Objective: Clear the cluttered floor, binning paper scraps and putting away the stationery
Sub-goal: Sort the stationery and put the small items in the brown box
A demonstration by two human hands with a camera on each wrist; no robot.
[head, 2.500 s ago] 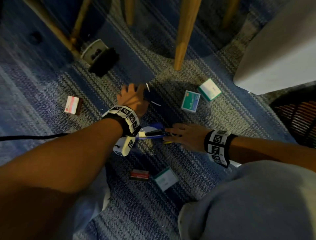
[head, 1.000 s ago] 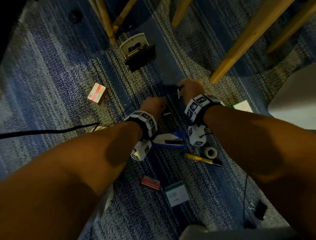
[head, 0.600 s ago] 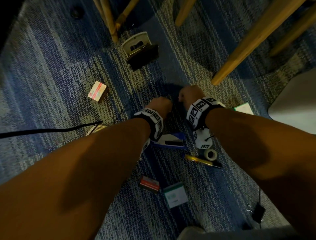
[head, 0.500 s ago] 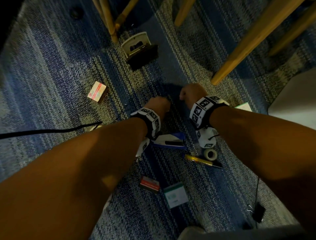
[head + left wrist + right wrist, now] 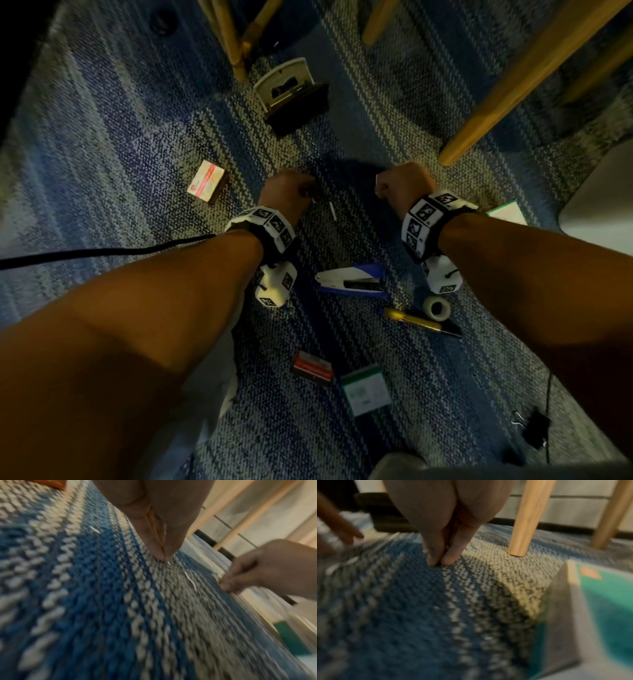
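Observation:
Both hands work on the blue and grey carpet amid thin white paper scraps. My left hand [image 5: 306,194] pinches a small paper scrap [image 5: 168,562] between thumb and fingertips [image 5: 159,553] right at the carpet. My right hand [image 5: 380,186] is curled, its fingertips [image 5: 435,559] pressed together on the carpet; a white scrap [image 5: 376,180] shows at them. A loose scrap [image 5: 332,214] lies between the hands, and it shows in the left wrist view as a thin strip [image 5: 190,580]. Another sliver [image 5: 95,529] lies farther left.
Below my wrists lie a blue and white stapler [image 5: 352,279], a tape roll [image 5: 436,307], a yellow cutter [image 5: 421,322], a red box [image 5: 311,368] and a green-white box [image 5: 364,389]. A pink box [image 5: 207,181], a binder clip [image 5: 531,426], a teal box [image 5: 599,601] and wooden chair legs [image 5: 513,82] surround them.
My right hand left the stapler and came forward beside the left. In the last half second the hands have drawn slightly apart, both staying pinched low on the carpet.

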